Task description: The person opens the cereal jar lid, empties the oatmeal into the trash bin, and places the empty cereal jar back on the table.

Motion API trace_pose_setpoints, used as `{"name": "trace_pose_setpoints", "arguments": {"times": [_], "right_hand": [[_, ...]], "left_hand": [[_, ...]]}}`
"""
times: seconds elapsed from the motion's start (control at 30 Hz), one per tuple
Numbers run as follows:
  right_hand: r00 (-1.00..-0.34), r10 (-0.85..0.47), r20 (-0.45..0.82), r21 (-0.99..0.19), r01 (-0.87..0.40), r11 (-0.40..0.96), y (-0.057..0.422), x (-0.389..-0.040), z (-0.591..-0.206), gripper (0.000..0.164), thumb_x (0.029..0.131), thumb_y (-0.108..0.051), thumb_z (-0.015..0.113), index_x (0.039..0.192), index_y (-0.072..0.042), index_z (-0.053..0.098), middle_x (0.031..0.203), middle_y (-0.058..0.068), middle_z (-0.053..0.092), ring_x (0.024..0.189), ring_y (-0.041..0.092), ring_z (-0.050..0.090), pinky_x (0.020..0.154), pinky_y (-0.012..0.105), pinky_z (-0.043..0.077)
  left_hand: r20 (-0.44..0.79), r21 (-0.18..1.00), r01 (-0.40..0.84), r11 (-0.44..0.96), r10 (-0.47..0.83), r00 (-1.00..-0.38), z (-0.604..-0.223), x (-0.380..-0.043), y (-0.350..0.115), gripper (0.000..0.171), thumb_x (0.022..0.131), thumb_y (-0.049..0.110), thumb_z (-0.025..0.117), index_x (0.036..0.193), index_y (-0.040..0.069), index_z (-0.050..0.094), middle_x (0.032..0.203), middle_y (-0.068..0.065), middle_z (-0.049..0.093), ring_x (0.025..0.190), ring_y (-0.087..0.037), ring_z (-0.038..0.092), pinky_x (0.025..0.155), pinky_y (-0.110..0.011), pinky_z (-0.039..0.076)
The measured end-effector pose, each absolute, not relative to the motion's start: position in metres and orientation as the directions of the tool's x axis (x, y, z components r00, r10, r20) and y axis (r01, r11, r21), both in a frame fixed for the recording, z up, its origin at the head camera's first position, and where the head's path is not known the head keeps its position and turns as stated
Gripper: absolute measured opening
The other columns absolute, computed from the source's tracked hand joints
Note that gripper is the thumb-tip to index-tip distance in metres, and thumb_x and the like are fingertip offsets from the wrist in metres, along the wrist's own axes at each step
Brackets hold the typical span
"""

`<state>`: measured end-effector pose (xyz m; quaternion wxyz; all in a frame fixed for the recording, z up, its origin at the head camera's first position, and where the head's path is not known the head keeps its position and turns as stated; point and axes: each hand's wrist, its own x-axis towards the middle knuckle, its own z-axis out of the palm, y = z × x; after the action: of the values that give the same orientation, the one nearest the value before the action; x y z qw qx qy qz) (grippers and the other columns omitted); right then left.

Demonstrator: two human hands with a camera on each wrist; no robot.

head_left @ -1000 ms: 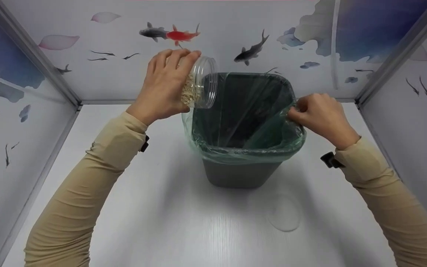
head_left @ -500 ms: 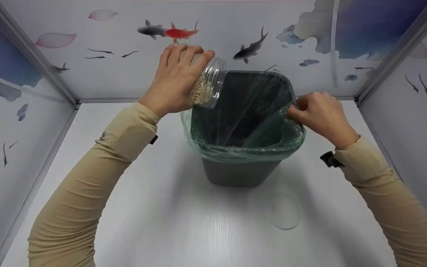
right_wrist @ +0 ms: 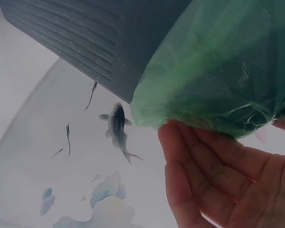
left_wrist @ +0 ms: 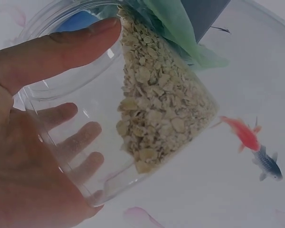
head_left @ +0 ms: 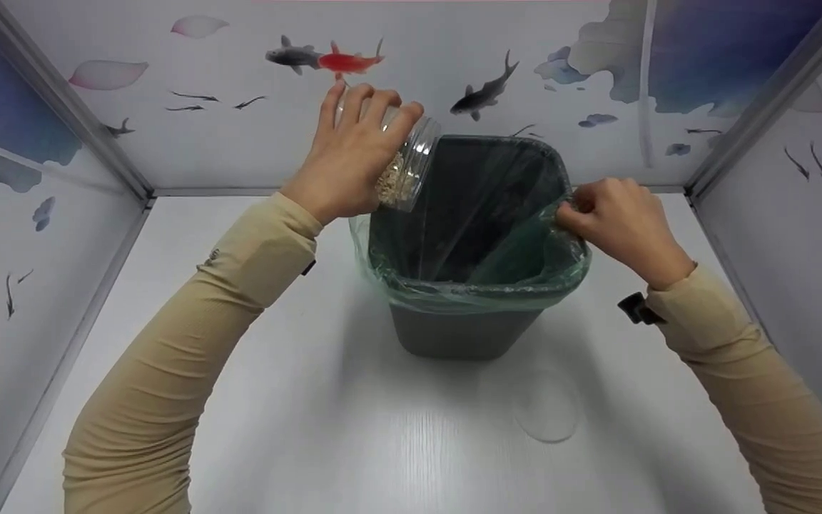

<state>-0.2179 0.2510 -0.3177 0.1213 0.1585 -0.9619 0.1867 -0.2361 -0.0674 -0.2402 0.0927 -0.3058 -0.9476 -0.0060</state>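
My left hand (head_left: 354,153) grips a clear plastic jar (head_left: 422,146), tilted with its mouth over the left rim of a grey trash bin (head_left: 454,332). Oat flakes (left_wrist: 161,90) lie slanted along one side of the jar in the left wrist view, reaching up to its mouth. A thin green trash bag (head_left: 482,296) lines the bin and folds over its rim. At the bin's right rim, my right hand (head_left: 621,225) pinches the edge of the bag. Its fingers curl under the green film (right_wrist: 204,71) in the right wrist view.
A round clear lid (head_left: 550,410) lies on the white table (head_left: 275,414) in front of the bin. Printed panels with fish close in the back (head_left: 411,43) and both sides, the back one just behind the bin.
The left hand has moved right with the jar and tipped it further, so its mouth points lower into the bin and the oats sit nearer the mouth. My right hand stays put.
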Motion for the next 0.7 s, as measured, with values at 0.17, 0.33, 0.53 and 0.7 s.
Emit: {"name": "trace_pose_setpoints", "arguments": {"times": [0.17,0.33,0.53,0.7], "right_hand": [[-0.92,-0.262,0.291,-0.315,-0.35,0.882,0.2512,-0.2186,-0.3179,0.038,0.089,-0.016,0.055,0.053,-0.013,0.044,0.049,-0.002,0.033,0.045,0.017,0.031,0.042,0.032,0.022],[-0.924,-0.258,0.282,-0.315,-0.343,0.885,0.2517,-0.2188,-0.3183,0.036,0.089,-0.017,0.055,0.054,-0.012,0.046,0.049,-0.001,0.035,0.046,0.017,0.033,0.041,0.032,0.023],[-0.924,-0.265,0.276,-0.326,-0.35,0.878,0.2521,-0.2192,-0.3184,0.038,0.09,-0.018,0.055,0.054,-0.014,0.044,0.048,-0.003,0.032,0.045,0.016,0.031,0.041,0.031,0.022],[-0.92,-0.275,0.28,-0.334,-0.362,0.87,0.2524,-0.2188,-0.3182,0.038,0.091,-0.019,0.055,0.055,-0.014,0.044,0.048,-0.004,0.032,0.045,0.015,0.032,0.041,0.031,0.023]], "left_hand": [[0.147,-0.057,0.573,0.817,0.575,-0.805,-0.2389,-0.2358,-0.0627,0.098,0.065,0.006,0.088,0.145,0.009,0.032,0.142,-0.018,0.033,0.135,-0.038,0.021,0.113,-0.054,0.003],[0.15,-0.064,0.569,0.82,0.572,-0.807,-0.2398,-0.2359,-0.0607,0.099,0.063,0.007,0.089,0.145,0.008,0.033,0.141,-0.018,0.034,0.134,-0.038,0.022,0.112,-0.054,0.005],[0.174,-0.096,0.573,0.814,0.581,-0.795,-0.2416,-0.2343,-0.0595,0.092,0.065,0.0,0.084,0.143,0.008,0.035,0.14,-0.019,0.035,0.133,-0.038,0.023,0.111,-0.054,0.008],[0.186,-0.109,0.568,0.816,0.578,-0.795,-0.241,-0.2337,-0.0587,0.092,0.064,0.0,0.084,0.142,0.008,0.036,0.14,-0.018,0.036,0.132,-0.038,0.025,0.111,-0.054,0.009]]}}
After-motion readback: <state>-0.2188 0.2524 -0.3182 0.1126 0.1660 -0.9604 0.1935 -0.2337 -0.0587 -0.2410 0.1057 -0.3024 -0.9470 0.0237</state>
